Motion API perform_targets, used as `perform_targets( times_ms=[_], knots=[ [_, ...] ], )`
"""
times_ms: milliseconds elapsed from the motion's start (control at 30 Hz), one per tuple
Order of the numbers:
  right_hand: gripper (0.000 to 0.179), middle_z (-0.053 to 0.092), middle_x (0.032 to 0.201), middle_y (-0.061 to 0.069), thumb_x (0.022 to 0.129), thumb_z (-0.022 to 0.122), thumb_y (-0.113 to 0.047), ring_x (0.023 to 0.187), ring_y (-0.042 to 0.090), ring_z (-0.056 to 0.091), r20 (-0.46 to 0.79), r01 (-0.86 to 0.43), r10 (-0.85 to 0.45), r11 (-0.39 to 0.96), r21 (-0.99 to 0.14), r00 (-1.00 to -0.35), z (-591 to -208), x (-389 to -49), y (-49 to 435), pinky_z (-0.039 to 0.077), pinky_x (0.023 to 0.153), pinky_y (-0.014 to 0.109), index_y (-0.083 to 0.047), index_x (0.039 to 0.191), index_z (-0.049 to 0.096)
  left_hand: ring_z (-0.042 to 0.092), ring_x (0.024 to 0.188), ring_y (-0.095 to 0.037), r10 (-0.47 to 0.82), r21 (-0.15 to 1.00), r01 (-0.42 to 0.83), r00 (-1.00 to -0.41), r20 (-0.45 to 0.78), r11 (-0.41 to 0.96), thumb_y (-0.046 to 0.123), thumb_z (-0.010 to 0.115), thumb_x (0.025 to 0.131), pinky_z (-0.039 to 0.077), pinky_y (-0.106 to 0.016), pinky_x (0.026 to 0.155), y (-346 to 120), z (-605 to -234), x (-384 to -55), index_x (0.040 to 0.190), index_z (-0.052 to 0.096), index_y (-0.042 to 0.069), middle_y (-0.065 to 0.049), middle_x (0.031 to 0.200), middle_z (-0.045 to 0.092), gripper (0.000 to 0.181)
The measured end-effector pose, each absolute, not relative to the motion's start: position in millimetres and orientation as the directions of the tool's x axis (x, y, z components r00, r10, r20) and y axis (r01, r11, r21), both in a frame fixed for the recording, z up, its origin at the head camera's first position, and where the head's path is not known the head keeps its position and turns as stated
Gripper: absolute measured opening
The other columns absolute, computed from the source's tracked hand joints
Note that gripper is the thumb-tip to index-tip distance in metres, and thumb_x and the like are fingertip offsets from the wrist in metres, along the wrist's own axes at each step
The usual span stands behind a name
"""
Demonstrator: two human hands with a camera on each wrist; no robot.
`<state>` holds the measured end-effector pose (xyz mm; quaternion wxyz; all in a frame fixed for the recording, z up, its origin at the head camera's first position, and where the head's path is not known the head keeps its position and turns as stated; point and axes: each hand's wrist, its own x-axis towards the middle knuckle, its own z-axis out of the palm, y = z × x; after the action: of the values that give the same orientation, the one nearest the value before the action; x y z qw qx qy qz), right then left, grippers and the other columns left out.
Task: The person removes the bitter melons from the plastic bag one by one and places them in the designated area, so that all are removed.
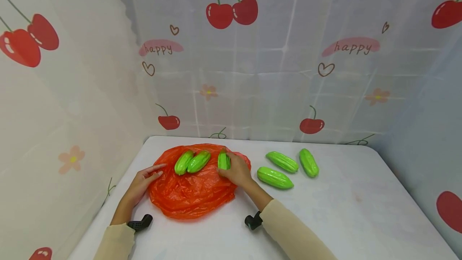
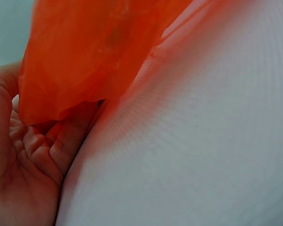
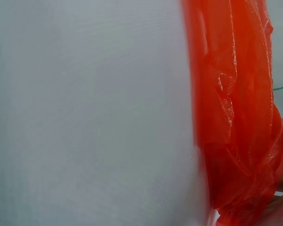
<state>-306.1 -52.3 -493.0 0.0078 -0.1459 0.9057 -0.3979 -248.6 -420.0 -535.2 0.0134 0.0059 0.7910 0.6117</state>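
Curtain (image 1: 270,75) at back read "happy" on the left. Left hand (image 1: 143,181) curled round the edge of a red plastic bag (image 1: 191,202). Two ridged green gourds (image 1: 199,161) lay there, inside or atop unclear. Right hand (image 1: 239,170) pinched third gourd (image 1: 223,161), part-hidden, at the bag. Rightward, three loose gourds (image 1: 276,177); "happy" again above.

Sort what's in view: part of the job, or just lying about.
In the job:
red plastic bag
two green vegetables on or in it
green vegetable in the right hand
left hand, at the bag's edge

Lying about, perhaps for later:
three green vegetables on the table
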Motion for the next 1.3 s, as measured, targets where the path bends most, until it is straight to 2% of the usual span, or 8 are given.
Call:
perform_targets(
  times_ms=[133,333,467,667,800,967,1300],
  knots=[
    [0.081,0.058,0.140,0.014,0.084,0.085,-0.028,0.118,0.030,0.058,0.098,-0.256,-0.269,0.648,-0.717,-0.958,-494.6,-306.6,-52.3,0.052,0.099,0.048,-0.002,0.150,0.046,0.040,0.139,-0.027,0.024,0.967,-0.008,-1.000,-0.015,0.255,0.031,0.062,0.102,0.052,-0.020,0.092,-420.2,-535.7,-247.8,0.147,0.054,0.008,-0.017,0.157,0.040,0.050],
    [0.079,0.057,0.142,0.014,0.084,0.085,-0.024,0.121,0.031,0.057,0.101,-0.257,-0.273,0.628,-0.734,-0.957,-495.9,-305.9,-51.8,0.051,0.102,0.048,-0.002,0.150,0.046,0.049,0.125,-0.004,0.031,0.967,0.002,-1.000,-0.006,0.256,0.031,0.061,0.103,0.052,-0.020,0.092,-420.3,-535.9,-247.0,0.147,0.054,0.008,-0.017,0.157,0.041,0.050],
    [0.073,0.059,0.141,0.014,0.085,0.083,-0.019,0.120,0.030,0.058,0.121,-0.272,-0.279,0.604,-0.749,-0.953,-495.0,-304.4,-50.5,0.051,0.101,0.047,-0.002,0.148,0.050,0.052,0.118,0.003,0.036,0.969,0.003,-0.999,-0.006,0.245,0.031,0.061,0.103,0.053,-0.020,0.091,-420.3,-535.4,-247.1,0.147,0.054,0.008,-0.018,0.157,0.040,0.050],
    [0.056,0.064,0.133,0.013,0.088,0.080,-0.015,0.115,0.028,0.060,0.172,-0.301,-0.268,0.580,-0.757,-0.948,-491.5,-303.0,-48.7,0.054,0.096,0.044,-0.002,0.138,0.060,0.054,0.116,0.003,0.037,0.974,-0.002,-0.999,-0.011,0.228,0.030,0.061,0.103,0.054,-0.021,0.090,-419.6,-534.2,-247.5,0.147,0.053,0.007,-0.018,0.157,0.040,0.051],
    [0.050,0.066,0.131,0.013,0.088,0.079,-0.016,0.116,0.029,0.060,0.193,-0.314,-0.266,0.559,-0.767,-0.944,-486.7,-299.6,-47.1,0.054,0.096,0.046,-0.002,0.134,0.064,0.055,0.116,0.002,0.038,0.975,0.003,-0.999,-0.005,0.222,0.029,0.061,0.103,0.054,-0.021,0.090,-418.9,-533.7,-247.3,0.147,0.053,0.006,-0.019,0.156,0.040,0.050],
    [0.042,0.070,0.122,0.011,0.087,0.080,-0.014,0.111,0.027,0.063,0.243,-0.360,-0.279,0.534,-0.765,-0.929,-479.1,-293.6,-44.6,0.056,0.093,0.043,-0.002,0.126,0.070,0.054,0.117,0.003,0.045,0.973,0.010,-0.999,-0.001,0.231,0.029,0.061,0.103,0.053,-0.021,0.091,-419.2,-534.2,-247.1,0.147,0.053,0.006,-0.019,0.157,0.040,0.050],
    [0.040,0.069,0.123,0.010,0.088,0.078,-0.010,0.110,0.025,0.063,0.249,-0.365,-0.293,0.464,-0.807,-0.923,-462.2,-279.5,-38.1,0.057,0.092,0.041,-0.003,0.126,0.069,0.056,0.116,0.002,0.049,0.975,0.010,-0.999,-0.001,0.220,0.029,0.060,0.104,0.054,-0.022,0.091,-417.9,-533.0,-246.7,0.148,0.052,0.006,-0.019,0.157,0.039,0.050]
  ],
)
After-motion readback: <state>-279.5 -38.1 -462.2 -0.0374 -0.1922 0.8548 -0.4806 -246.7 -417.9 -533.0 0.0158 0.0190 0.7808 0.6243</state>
